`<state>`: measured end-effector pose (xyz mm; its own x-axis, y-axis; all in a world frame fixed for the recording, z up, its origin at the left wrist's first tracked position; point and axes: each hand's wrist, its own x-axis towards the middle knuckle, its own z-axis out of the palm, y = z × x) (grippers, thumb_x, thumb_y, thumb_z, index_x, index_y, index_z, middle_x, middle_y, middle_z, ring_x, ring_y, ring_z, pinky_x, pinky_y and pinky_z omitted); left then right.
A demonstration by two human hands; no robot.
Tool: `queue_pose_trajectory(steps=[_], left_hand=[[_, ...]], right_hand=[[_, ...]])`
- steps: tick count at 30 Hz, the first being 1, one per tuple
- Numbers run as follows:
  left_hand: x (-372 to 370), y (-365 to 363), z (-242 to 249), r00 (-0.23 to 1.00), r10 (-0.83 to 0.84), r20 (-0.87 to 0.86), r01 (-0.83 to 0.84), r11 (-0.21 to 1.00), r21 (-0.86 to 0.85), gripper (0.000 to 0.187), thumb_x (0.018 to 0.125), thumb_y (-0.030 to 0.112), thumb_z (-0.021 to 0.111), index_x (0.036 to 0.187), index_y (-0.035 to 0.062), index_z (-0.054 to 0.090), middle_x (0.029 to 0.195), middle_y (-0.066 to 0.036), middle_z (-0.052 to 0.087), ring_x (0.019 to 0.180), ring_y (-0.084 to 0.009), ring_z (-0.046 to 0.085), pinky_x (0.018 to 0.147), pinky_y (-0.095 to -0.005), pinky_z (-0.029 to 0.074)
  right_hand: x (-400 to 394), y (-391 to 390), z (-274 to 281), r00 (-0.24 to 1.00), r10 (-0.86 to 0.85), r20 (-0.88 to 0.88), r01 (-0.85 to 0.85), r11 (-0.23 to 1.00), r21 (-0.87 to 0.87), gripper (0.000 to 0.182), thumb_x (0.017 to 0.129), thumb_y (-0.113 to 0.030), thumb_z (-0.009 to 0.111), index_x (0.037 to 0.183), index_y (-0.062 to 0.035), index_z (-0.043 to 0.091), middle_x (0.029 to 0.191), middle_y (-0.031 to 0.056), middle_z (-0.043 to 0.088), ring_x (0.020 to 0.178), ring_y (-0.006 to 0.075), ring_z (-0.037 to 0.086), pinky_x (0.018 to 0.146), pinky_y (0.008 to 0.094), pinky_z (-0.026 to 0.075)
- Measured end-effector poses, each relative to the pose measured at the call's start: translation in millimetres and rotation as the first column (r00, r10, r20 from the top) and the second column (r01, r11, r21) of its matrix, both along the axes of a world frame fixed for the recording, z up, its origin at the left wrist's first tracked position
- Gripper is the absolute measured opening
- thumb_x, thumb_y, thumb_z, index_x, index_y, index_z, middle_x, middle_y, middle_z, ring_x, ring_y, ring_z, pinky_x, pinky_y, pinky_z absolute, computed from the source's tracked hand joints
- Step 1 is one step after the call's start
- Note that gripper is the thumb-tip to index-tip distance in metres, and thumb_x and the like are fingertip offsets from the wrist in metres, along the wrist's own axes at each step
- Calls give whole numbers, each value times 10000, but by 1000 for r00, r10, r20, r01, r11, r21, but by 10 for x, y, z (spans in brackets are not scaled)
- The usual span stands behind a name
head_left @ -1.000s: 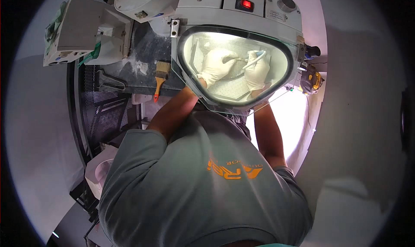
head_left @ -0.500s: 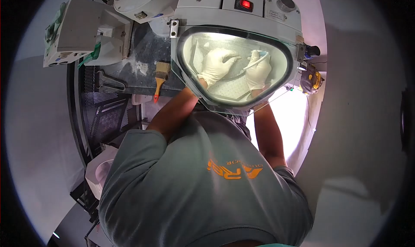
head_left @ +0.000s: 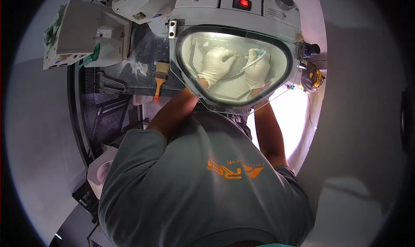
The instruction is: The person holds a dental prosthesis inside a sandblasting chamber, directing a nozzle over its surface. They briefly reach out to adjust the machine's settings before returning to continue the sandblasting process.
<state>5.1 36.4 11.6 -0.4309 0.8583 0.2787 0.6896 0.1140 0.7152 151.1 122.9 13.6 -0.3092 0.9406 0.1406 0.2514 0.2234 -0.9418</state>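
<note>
Gloves, white and wrinkled, cover my hands. Behind the black-rimmed window, upper centre, my right hand grips a slim white pen-shaped tool; a light, steady hold suits it. My left hand is half curled; whether it pinches something, I cannot tell.

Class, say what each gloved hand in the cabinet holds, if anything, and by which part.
The right hand holds a slim white tool near its pale blue part. Whether the left hand holds anything is too small to tell.
</note>
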Motion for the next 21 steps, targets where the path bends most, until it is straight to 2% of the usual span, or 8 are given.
queue_pose_trajectory(steps=[1, 4, 5, 6, 8, 12, 14, 21], left_hand=[[-4, 0, -27, 1000, 6, 3, -6, 1000, 24, 179, 881, 206, 858, 1052, 152, 864, 845, -100, 740, 780, -302, 705, 739, -401, 573], [15, 4, -62, 1000, 16, 14, -18, 995, 96, 168, 880, 213, 862, 1026, 130, 860, 811, -91, 716, 762, -296, 690, 713, -412, 555], [0, 9, -58, 1000, 6, 25, -8, 997, 73, 165, 872, 208, 870, 1018, 130, 860, 795, -88, 700, 770, -292, 686, 717, -407, 554], [2, -7, -9, 1000, 7, 16, -7, 1000, 0, 177, 860, 202, 879, 1023, 137, 860, 798, -81, 697, 782, -292, 685, 729, -405, 554], [6, 10, -36, 1000, 9, 27, -11, 996, 88, 183, 844, 191, 886, 1017, 143, 855, 811, -75, 699, 799, -299, 689, 742, -412, 555], [-16, 10, -51, 999, 7, -45, -5, 999, 43, 167, 839, 186, 885, 993, 136, 843, 873, -87, 741, 842, -311, 707, 773, -425, 565], [-7, 3, -55, 1000, 7, 22, -9, 998, 69, 169, 835, 180, 879, 994, 136, 845, 897, -96, 755, 855, -318, 715, 780, -425, 568], [-9, -10, -74, 1000, 14, 14, -14, 999, 33, 154, 854, 161, 876, 989, 100, 836, 937, -106, 777, 900, -316, 742, 827, -415, 586]], right_hand=[[-11, -3, -3, 999, 10, -33, -13, 997, -76, 230, 1104, -223, 675, 1077, 5, 671, 843, 92, 761, 692, 170, 713, 594, 338, 573], [16, 44, -163, 998, 55, -2, -55, 998, -10, 217, 1102, -217, 682, 1059, -5, 688, 841, 88, 760, 690, 167, 713, 600, 329, 567], [17, 63, -224, 999, 46, 13, -47, 988, 146, 219, 1101, -217, 687, 1046, -6, 698, 838, 81, 760, 682, 160, 706, 616, 322, 562], [7, 18, -134, 1000, 24, 16, -25, 995, 96, 216, 1100, -219, 689, 1049, -9, 702, 835, 77, 760, 705, 159, 723, 640, 313, 562], [-10, 9, -190, 1000, 7, -5, -7, 998, 68, 166, 1008, -188, 789, 976, -41, 719, 871, 113, 712, 757, 260, 699, 678, 386, 543], [-21, -8, -146, 1000, 4, -21, -2, 994, 111, 115, 982, -161, 801, 981, -69, 732, 935, 108, 719, 836, 296, 709, 746, 395, 550], [-12, -8, -95, 1000, 17, -10, -16, 986, 169, 117, 986, -164, 798, 984, -69, 731, 946, 108, 720, 843, 300, 710, 754, 400, 552], [-29, -3, -127, 1000, 31, 6, -31, 991, 129, 146, 986, -189, 796, 993, -57, 734, 980, 117, 728, 897, 313, 725, 783, 409, 560]])
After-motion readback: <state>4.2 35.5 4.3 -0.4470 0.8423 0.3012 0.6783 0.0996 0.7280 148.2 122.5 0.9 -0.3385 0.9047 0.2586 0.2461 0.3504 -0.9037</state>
